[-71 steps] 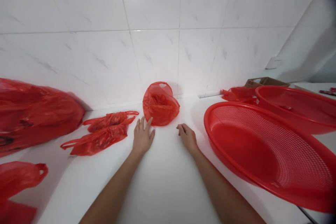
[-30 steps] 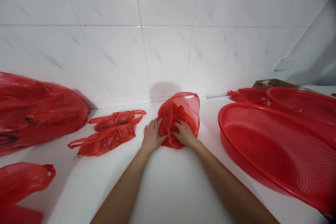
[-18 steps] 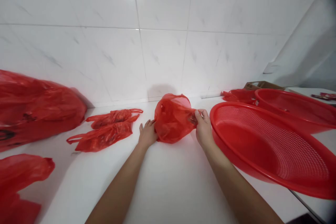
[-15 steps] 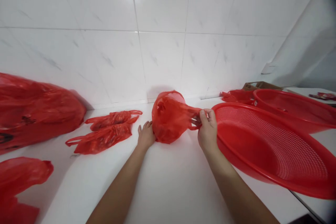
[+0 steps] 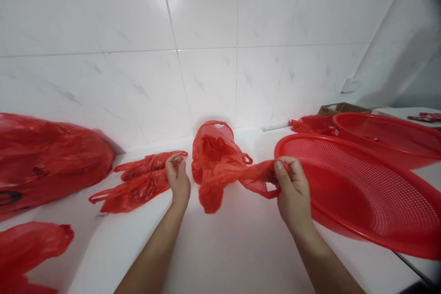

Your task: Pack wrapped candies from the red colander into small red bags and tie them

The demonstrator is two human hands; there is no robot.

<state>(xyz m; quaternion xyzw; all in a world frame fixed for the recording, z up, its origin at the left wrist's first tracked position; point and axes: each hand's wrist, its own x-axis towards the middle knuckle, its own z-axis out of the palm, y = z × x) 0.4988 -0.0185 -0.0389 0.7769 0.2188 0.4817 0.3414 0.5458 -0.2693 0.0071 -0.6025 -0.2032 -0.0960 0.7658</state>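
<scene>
My right hand [image 5: 292, 188] pinches the handle end of a red plastic carrier bag [image 5: 248, 172] and stretches it sideways. The stretched part runs left into crumpled red plastic [image 5: 213, 147] standing on the white table near the wall; whether this is one bag or two I cannot tell. My left hand [image 5: 179, 179] is off the plastic, fingers loosely curled and apart, with nothing in it. Just left of it lie two filled red carrier bags, a rear one [image 5: 146, 165] and a front one [image 5: 136, 190], side by side with their handles stretched out.
A large red perforated basket [image 5: 330, 193] is close beside my right hand, with a red basin [image 5: 386, 135] behind it. Farther back are a red bag [image 5: 312, 124] and a cardboard box [image 5: 344, 109]. A big red bag [image 5: 51, 161] and more red plastic [image 5: 31, 243] lie left.
My right hand has drawn the handle end right and nearer, pulling the rounded bag into a longer, crumpled shape. My left hand has let go of the bag's side and moved left.
</scene>
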